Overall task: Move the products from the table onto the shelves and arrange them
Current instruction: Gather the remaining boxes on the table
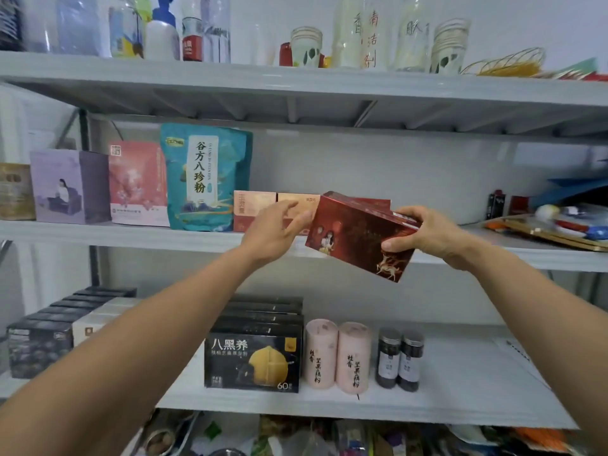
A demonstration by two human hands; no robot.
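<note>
Grey metal shelving against a white wall, stocked on every tier. Clamped by the right hand (424,235) at its right end, thumb below and fingers over the top: a red box (352,238), tilted, held in the air just in front of the middle shelf (131,232), not yet set down. Beside it the left hand (276,228), fingers straight and apart, holding nothing, tips at the two small tan boxes (276,207) and close to the red box's left edge; touching or not, hard to tell. Likely risks: a one-ended grip on a tilted box, so a slip and a drop straight onto the pink tubes (335,357) and dark jars (399,360) on the shelf below; a shove too far left, pressing the tan boxes into the teal pouch (207,179) and tipping it; a lower corner caught on the shelf lip on the way in. Safer with the left hand under the free end first.
</note>
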